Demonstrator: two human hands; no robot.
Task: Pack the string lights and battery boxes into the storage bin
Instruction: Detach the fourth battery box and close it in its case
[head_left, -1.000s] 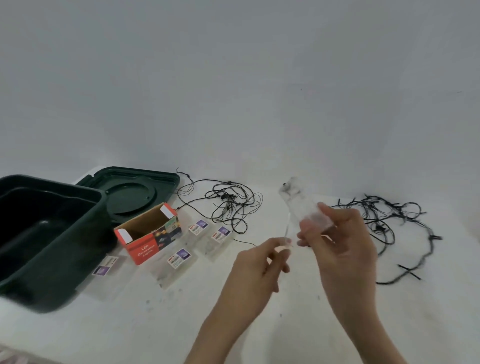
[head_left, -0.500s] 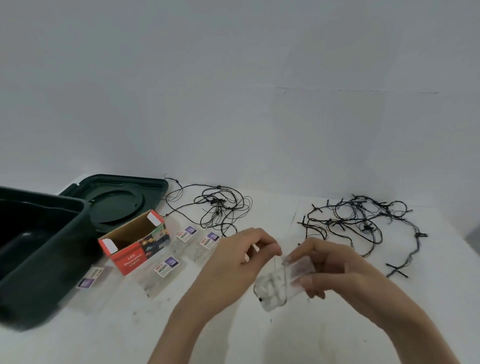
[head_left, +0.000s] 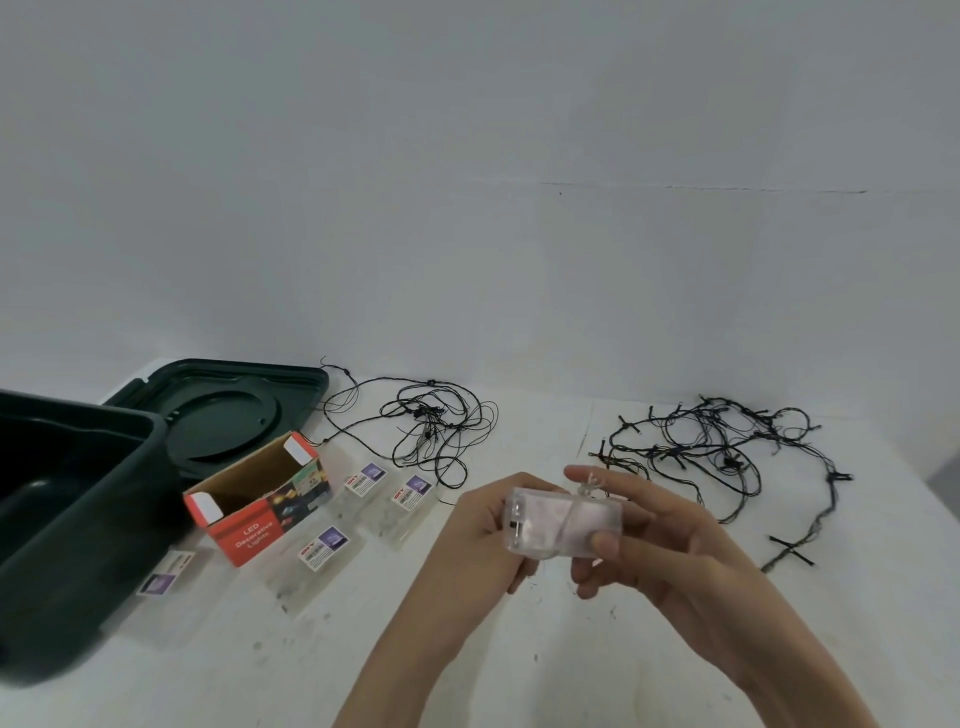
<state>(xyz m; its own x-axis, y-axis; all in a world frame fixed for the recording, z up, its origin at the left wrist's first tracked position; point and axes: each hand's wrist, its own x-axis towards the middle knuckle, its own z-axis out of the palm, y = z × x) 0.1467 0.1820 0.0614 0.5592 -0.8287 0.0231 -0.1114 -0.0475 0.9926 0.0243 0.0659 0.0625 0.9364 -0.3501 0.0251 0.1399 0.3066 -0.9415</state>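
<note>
Left hand: fingers curled round the clear battery box.
Right hand: fingers pinch the same box.
Storage bin: far left on the worktop.

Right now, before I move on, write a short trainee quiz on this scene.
1. True or false: the dark green plastic storage bin stands open, its dark green lid lying flat on the white table.
2. The left hand and right hand together hold: A) a red cardboard box; B) a clear plastic battery box; C) a black cable.
3. How many tangles of black string lights lie on the table?
Key: 1 true; 2 B; 3 two, a thin-wired tangle and a thick-wired tangle.
</note>
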